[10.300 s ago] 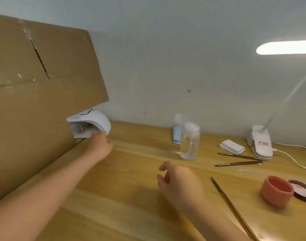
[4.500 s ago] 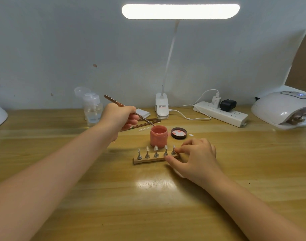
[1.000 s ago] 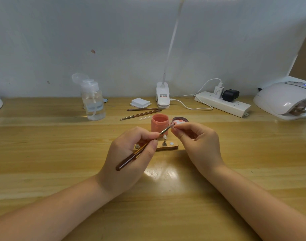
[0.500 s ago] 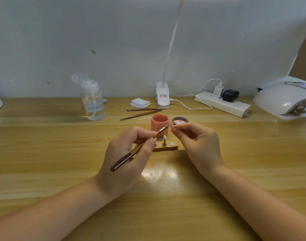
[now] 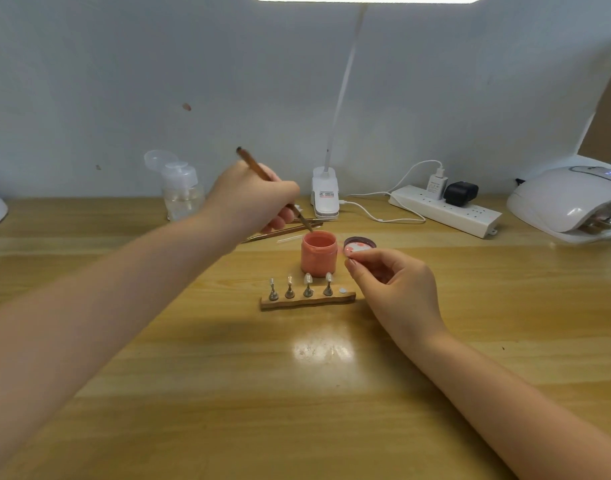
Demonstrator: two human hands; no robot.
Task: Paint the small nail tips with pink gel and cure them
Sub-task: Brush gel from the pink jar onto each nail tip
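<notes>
Since 0.5 s ago L hand (image 5: 252,199) swung up and away from R hand, now gripping brush (image 5: 262,178) w/ tip dipped at rim of open pink gel jar (image 5: 318,252) just below its fingers. R hand (image 5: 390,282) pinches sth small at fingertips, can't tell what, just right of jar. Wooden holder (image 5: 307,301) w/ four nail tips (image 5: 308,278) sits just left of R hand, in front of jar; lid (image 5: 359,244) behind R fingertips.

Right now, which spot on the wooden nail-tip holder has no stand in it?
The rightmost spot on the wooden holder, nearest the right hand: only a pale round dot shows there, while the other four each carry an upright stand with a tip.
</notes>
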